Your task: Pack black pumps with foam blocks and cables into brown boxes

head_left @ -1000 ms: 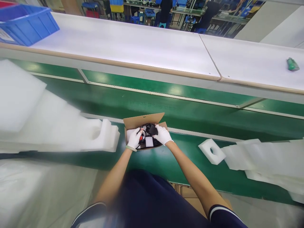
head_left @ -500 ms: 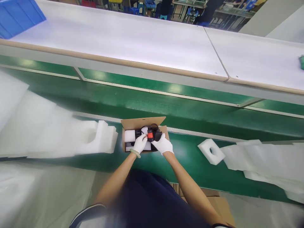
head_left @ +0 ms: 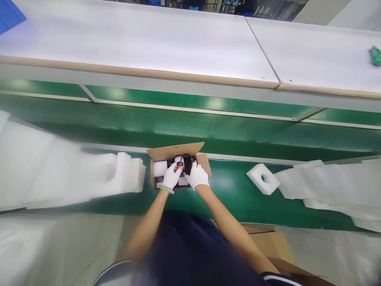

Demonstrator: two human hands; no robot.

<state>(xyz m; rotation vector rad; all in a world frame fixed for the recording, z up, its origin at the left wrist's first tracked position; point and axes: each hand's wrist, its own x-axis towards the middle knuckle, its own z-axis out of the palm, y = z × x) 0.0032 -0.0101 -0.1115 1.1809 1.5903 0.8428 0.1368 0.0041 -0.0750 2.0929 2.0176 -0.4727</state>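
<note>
An open cardboard box (head_left: pixel 175 151) stands on the green surface, its lid raised at the back and a flap folded out at the right. White foam (head_left: pixel 160 169) and black parts with a cable lie inside. My left hand (head_left: pixel 171 177), in a white glove, is closed on a small black-and-red part (head_left: pixel 180 167) over the box. At the box's right side, my right hand (head_left: pixel 197 176), also gloved, has its fingers wrapped round a black part (head_left: pixel 189 165); its underside is hidden in the box.
White foam pieces (head_left: pixel 127 172) are piled at the left, more foam (head_left: pixel 330 184) at the right. A foam block with a hole (head_left: pixel 258 183) lies right of the box. Behind runs a raised white shelf (head_left: pixel 143 35) with a blue bin (head_left: pixel 8 16) and a green object (head_left: pixel 375 56).
The black-and-red part has moved left and lower into the box with my left hand. My right hand has turned over the black part, pressing it down inside. The view has tilted down.
</note>
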